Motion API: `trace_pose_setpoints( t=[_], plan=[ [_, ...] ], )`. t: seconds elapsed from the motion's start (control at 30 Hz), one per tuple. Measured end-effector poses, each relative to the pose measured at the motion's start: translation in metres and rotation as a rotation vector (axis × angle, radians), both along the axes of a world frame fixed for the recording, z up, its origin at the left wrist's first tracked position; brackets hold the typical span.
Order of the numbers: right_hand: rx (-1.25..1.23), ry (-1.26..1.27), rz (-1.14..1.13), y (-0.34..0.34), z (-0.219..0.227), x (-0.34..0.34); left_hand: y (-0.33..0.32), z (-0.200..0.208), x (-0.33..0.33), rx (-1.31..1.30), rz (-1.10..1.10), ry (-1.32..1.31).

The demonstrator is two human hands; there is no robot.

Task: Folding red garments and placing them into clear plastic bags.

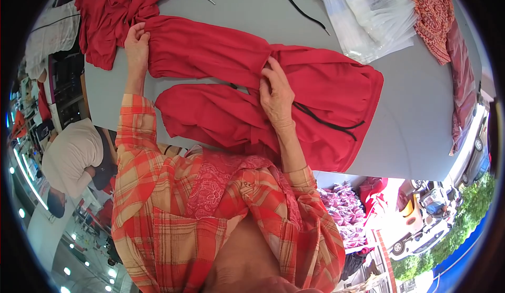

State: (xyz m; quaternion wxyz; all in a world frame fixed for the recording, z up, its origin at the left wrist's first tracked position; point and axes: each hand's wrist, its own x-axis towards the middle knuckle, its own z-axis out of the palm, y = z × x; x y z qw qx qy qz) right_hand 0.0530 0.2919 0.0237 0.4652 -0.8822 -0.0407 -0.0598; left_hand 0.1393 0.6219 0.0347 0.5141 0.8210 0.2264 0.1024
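Red trousers being laid flat on the grey counter

The red trousers (pixel 294 98) lie across the counter (pixel 415 125), long axis running left to right: waistband and black drawstring (pixel 326 122) to the right, both legs pointing left. The left hand (pixel 137 43) pinches the far leg's cuff, grip closed on the cloth; the right hand (pixel 274 93) presses flat at the crotch, fingers spread, holding nothing. I judge the spreading mostly done, with wrinkles and any folding left. A red garment heap (pixel 113 4) and clear plastic bags (pixel 373 14) lie beyond
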Motion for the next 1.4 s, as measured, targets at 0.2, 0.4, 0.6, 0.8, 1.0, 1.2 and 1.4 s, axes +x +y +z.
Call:
trace_pose_setpoints(
  t=[0.2, 0.4, 0.6, 0.8, 1.0, 1.2, 1.4],
  plan=[
    [-0.302, 0.049, 0.023, -0.02, 0.011, 0.039, 0.012, 0.006, 0.027, 0.154, 0.045, -0.044],
    [-0.237, -0.078, -0.076, -0.038, 0.02, 0.05, -0.01, 0.002, 0.026, 0.201, 0.038, -0.075],
    [-0.274, -0.11, -0.151, -0.058, 0.013, 0.033, -0.081, 0.025, -0.039, 0.827, -0.523, -0.319],
    [-0.347, -0.184, -0.185, -0.027, -0.001, 0.036, -0.121, 0.002, -0.044, 0.904, -0.888, -0.345],
    [-0.251, 0.031, -0.24, -0.039, -0.011, 0.044, -0.102, 0.014, -0.023, 0.673, -1.063, -0.26],
    [-0.426, -0.368, -0.074, -0.038, 0.001, 0.031, -0.071, 0.045, -0.025, 0.612, -1.131, -0.116],
    [-0.008, -0.116, 0.028, 0.0, -0.003, 0.036, -0.159, 0.026, -0.027, 0.702, -0.94, -0.374]
  ],
)
